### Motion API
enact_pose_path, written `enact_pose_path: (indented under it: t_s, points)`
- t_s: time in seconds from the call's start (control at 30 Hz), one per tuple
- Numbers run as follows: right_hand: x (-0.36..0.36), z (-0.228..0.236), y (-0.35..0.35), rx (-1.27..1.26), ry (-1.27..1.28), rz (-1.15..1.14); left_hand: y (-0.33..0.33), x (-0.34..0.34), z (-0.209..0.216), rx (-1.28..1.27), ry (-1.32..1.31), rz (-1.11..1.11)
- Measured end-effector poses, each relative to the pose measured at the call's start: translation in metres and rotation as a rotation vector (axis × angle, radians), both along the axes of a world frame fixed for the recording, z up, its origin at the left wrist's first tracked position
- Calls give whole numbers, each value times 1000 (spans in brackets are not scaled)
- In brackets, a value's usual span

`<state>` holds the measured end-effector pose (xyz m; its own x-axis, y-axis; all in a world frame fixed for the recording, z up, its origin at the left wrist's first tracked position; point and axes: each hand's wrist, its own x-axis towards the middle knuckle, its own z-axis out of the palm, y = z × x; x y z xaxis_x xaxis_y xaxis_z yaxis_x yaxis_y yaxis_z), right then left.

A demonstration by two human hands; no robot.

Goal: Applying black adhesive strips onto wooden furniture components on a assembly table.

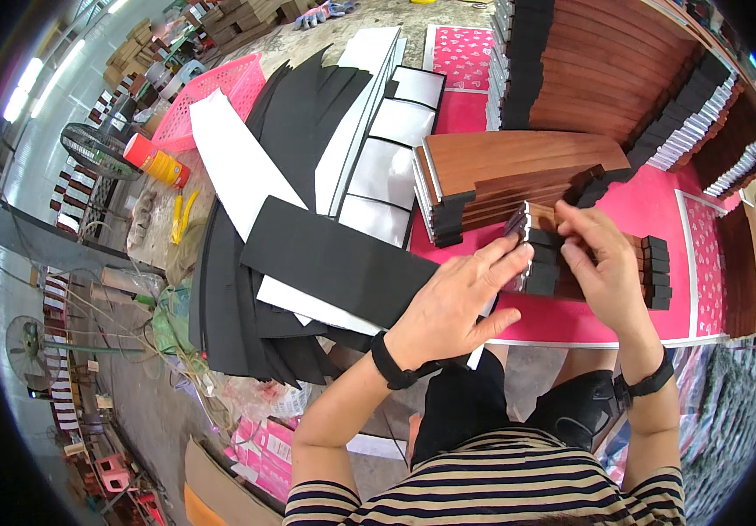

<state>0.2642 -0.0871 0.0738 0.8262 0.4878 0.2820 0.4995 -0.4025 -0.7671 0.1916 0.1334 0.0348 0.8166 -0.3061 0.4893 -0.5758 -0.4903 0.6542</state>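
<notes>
A small stack of reddish-brown wooden boards [621, 248] with black padded ends lies before me on the pink-covered table. My left hand [461, 302] rests at the stack's left end, fingers stretched out against its edge and thumb apart. Over the top of the stack, my right hand [602, 263] is closed, fingers curled and thumb drawn in near a black strip [542, 256]. Whatever lies between those fingertips is hidden. Just beyond stands a larger stack of wooden boards [518, 158], with black pads and pale strips along its left end.
Black foam sheets [334, 254] and white sheets [238, 149] are piled on the left, beside white backed strips [385, 167]. A tall row of wooden boards [606, 70] stands at the back right. Farther left are a pink basket [229, 92], a yellow-red can [157, 160] and yellow-handled cutters [183, 217].
</notes>
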Motion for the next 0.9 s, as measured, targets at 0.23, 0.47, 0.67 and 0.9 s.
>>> enact_pose_path:
  t_s: [0.23, 0.47, 0.67, 0.9]
  points:
    - [-45, 6, 11, 20, -472, 71, 26, -2, 8, 227, -149, 313]
    - [-76, -28, 33, -19, -79, 173, 26, -7, 9, 188, -138, 270]
    - [-84, -21, 50, -8, -287, 129, 20, -17, 14, 190, -93, 281]
    - [-92, -20, 56, 15, -354, 97, 10, -16, 17, -365, 382, 187]
